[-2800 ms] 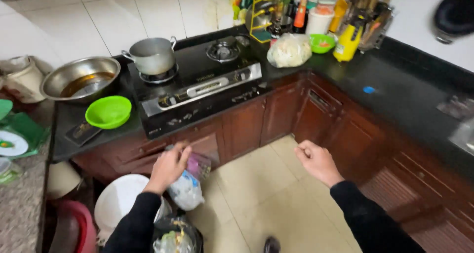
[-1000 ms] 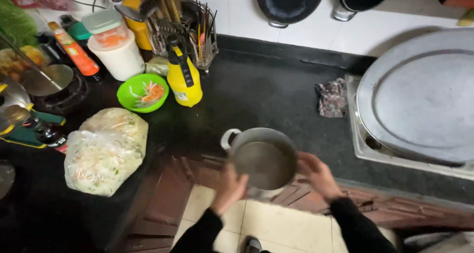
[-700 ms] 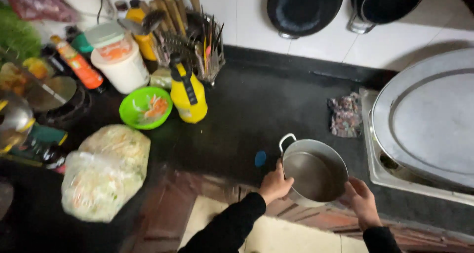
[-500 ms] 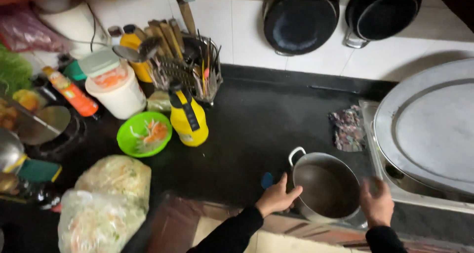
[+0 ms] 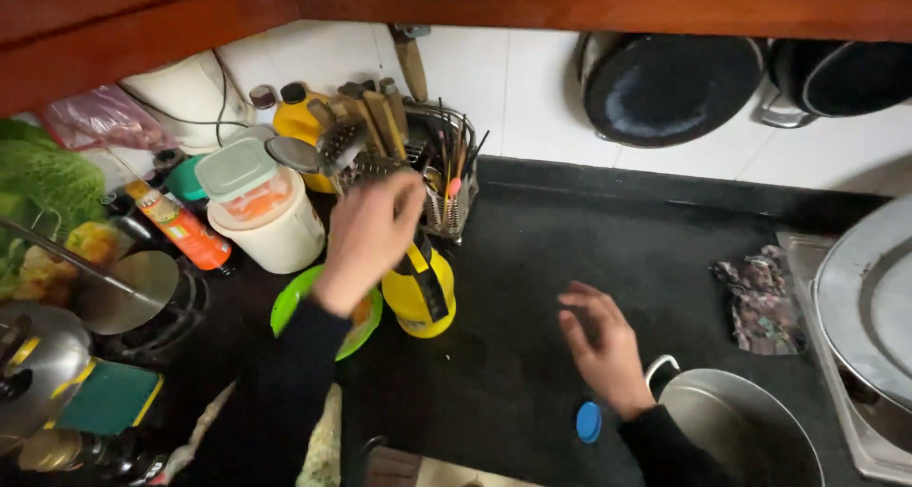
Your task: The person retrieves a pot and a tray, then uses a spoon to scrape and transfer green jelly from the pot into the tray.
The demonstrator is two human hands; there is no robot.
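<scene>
Tabletop: I see the black stone tabletop [image 5: 608, 287] carrying everything, a dark patterned cloth [image 5: 763, 297] lying toward its right.
Pot: the round steel pot with loop handle [image 5: 736, 430] stands at the near edge, just beside my right wrist; I judge it rigid, fairly light, smooth-walled, best taken by the handle or rim.
Rack: the wire utensil rack full of wooden-handled tools [image 5: 418, 164] stands against the wall tiles; the tools look stiff, light, easiest lifted by a handle end.
Bottle: a yellow plastic bottle [image 5: 421, 292] stands below the rack.
Left hand [image 5: 369, 235]: raised before the rack, grip loose, holding nothing I can see.
Right hand [image 5: 605, 344]: fingers spread above the tabletop, empty.
Cap: a small blue round cap [image 5: 589, 421] lies by my right wrist.
</scene>
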